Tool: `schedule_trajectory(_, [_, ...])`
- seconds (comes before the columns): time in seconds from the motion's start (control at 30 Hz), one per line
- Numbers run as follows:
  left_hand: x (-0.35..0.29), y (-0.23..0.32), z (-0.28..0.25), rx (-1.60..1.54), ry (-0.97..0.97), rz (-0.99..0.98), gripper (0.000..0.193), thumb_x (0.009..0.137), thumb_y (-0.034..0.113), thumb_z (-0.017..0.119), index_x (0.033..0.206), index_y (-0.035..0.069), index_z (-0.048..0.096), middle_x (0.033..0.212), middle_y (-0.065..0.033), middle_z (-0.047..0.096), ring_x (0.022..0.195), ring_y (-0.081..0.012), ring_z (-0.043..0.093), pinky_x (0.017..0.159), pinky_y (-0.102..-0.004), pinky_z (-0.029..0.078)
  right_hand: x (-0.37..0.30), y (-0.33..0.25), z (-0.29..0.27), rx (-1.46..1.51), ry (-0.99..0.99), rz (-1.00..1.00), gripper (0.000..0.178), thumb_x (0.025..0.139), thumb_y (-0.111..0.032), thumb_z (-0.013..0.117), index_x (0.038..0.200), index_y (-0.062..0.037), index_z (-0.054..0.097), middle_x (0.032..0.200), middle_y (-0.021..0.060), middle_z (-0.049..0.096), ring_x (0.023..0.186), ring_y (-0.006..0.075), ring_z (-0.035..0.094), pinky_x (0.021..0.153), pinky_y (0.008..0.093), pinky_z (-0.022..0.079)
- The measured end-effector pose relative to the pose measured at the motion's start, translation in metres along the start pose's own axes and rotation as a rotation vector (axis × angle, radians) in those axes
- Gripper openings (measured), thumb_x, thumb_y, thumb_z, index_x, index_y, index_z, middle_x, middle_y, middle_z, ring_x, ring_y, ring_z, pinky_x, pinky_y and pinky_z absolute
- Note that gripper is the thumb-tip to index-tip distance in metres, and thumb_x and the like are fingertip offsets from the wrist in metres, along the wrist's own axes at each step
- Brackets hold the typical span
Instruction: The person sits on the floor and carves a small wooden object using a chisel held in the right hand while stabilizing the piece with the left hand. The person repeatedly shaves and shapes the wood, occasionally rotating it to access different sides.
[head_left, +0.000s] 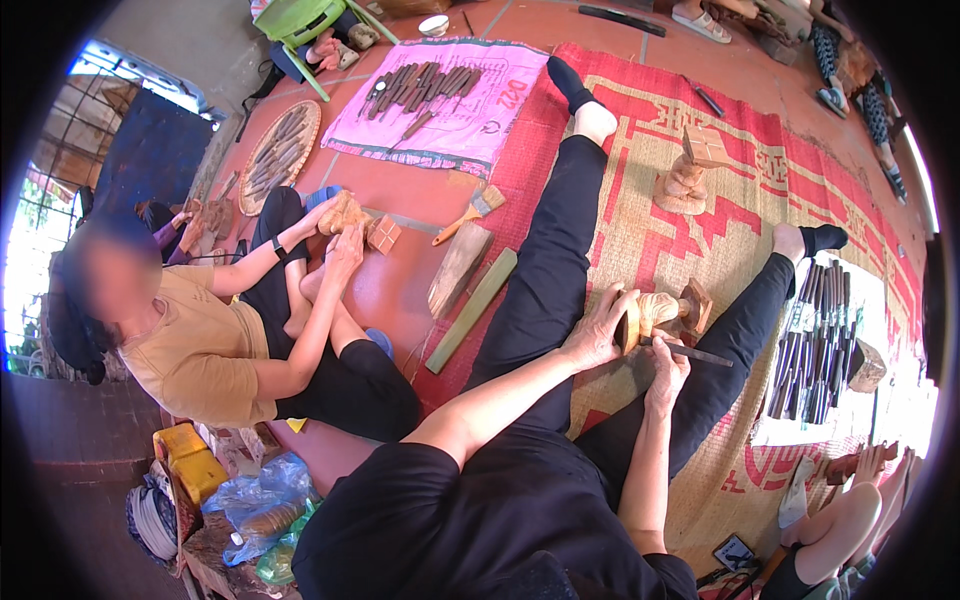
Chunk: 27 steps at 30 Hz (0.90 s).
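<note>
My left hand (600, 325) grips one end of a light-brown carved wooden piece (655, 309), which lies sideways between my outstretched legs. Its flat base points to the right. My right hand (667, 370) is closed around a slim dark rod-like tool (705, 354), close against the underside of the carving. One end of the tool sticks out to the right over my trouser leg; whether it is a chisel or a file I cannot tell. Farther off on the mat stands a similar wooden carving (684, 180), its square block uppermost.
A patterned red-and-straw mat (640, 240) lies under my legs. Rows of dark tools (815, 340) lie at right, more on a pink cloth (470, 130). Left of my leg are a brush (475, 212) and wooden strips (472, 310). A co-worker (210, 340) sits left, holding another carving.
</note>
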<state>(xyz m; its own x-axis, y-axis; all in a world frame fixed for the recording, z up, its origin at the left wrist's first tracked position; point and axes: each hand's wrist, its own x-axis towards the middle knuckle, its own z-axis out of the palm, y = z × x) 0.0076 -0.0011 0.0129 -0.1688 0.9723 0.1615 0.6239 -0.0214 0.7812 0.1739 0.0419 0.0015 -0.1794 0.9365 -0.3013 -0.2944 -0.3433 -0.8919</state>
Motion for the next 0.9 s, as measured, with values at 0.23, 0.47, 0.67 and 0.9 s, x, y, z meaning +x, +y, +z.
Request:
schedule_trajectory(0.23, [0.001,0.001,-0.001,-0.001,0.009,0.017,0.101,0.065,0.012,0.084,0.147,0.015,0.025,0.141,-0.0198,0.031,0.13,-0.0427,0.041,0.1,-0.0463,0.047,0.003,0.003,-0.004,-0.069,0.014,-0.005,0.012,0.084,-0.002,0.069,0.096,0.0003,0.07,0.089,0.0019,0.067,0.079,0.0087,0.057,0.075,0.0231,0.045])
schedule_trajectory(0.47, [0.001,0.001,-0.001,-0.008,-0.011,-0.001,0.099,0.065,0.01,0.083,0.146,0.013,0.026,0.14,-0.0195,0.031,0.13,-0.0424,0.04,0.1,-0.0459,0.047,0.005,0.003,-0.001,-0.099,0.039,-0.034,0.009,0.082,-0.004,0.072,0.091,-0.0028,0.069,0.084,-0.0012,0.065,0.068,0.0047,0.051,0.065,0.0191,0.04])
schedule_trajectory(0.67, [0.001,-0.001,-0.001,-0.008,0.016,0.023,0.1,0.065,0.009,0.081,0.147,0.016,0.025,0.142,-0.0206,0.03,0.125,-0.0437,0.046,0.097,-0.0473,0.048,0.009,0.008,-0.007,-0.045,-0.027,-0.05,0.009,0.08,0.004,0.07,0.085,-0.0027,0.068,0.094,0.0031,0.07,0.076,0.0072,0.057,0.073,0.0221,0.045])
schedule_trajectory(0.9, [0.0,-0.001,0.0,0.0,0.015,0.018,0.099,0.065,0.009,0.082,0.147,0.015,0.026,0.141,-0.0205,0.031,0.127,-0.0437,0.044,0.099,-0.0468,0.047,0.008,0.007,-0.007,-0.056,-0.012,-0.027,0.008,0.08,0.004,0.07,0.085,-0.0025,0.068,0.094,0.0033,0.07,0.079,0.0077,0.059,0.076,0.0226,0.047])
